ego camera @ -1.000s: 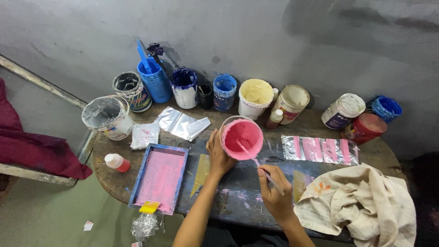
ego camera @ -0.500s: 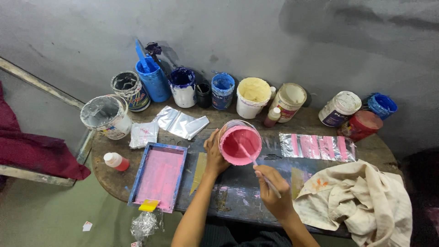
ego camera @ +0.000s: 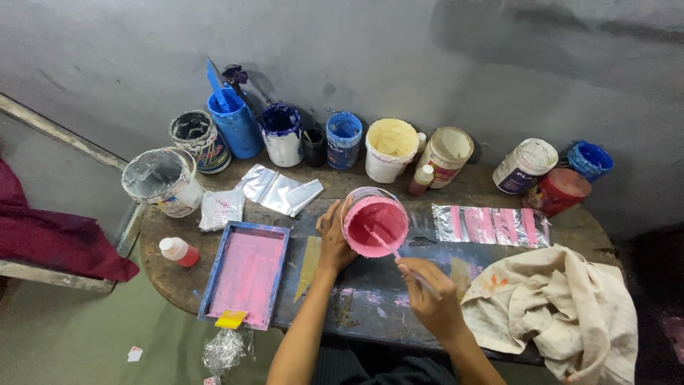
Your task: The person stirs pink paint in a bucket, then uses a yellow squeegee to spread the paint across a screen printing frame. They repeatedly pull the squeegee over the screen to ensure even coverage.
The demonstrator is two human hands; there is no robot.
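Seen from a head-worn camera looking down on a worn, paint-stained wooden table (ego camera: 171, 274) set against a grey wall, a person sits with both bare arms reaching forward. The left hand (ego camera: 332, 242) curls its fingers around the side of a tub of pink paint (ego camera: 375, 225) near the middle of the table, apparently to keep it steady. The right hand (ego camera: 431, 303) pinches a thin, pink-coated stirring stick (ego camera: 393, 251) between closed fingers, and the stick's far end dips into the paint. Left of the tub lies a blue-framed printing screen (ego camera: 246, 274) coated in pink, flat on the table, with a small yellow scraper (ego camera: 230, 319) at its near edge and a small white bottle with a red base (ego camera: 179, 251) lying on its side beside it. Right of the tub, a silver foil sheet (ego camera: 491, 224) carries pink stripes, and a crumpled, stained cream cloth (ego camera: 556, 306) is heaped at the right end, within easy reach of the stirring hand. Along the wall stands a row of paint containers: a large white bucket (ego camera: 162, 180), a dark tin (ego camera: 198, 139), a blue tub holding a blue scraper (ego camera: 234, 121), a white tub with dark blue paint (ego camera: 282, 132), a small blue tub (ego camera: 344, 137), a cream-filled bucket (ego camera: 390, 148), a lidded white jar with a dark label (ego camera: 524, 165), a red tub (ego camera: 563, 191) and a blue tub (ego camera: 590, 160). A maroon cloth (ego camera: 50, 239) hangs at the far left.
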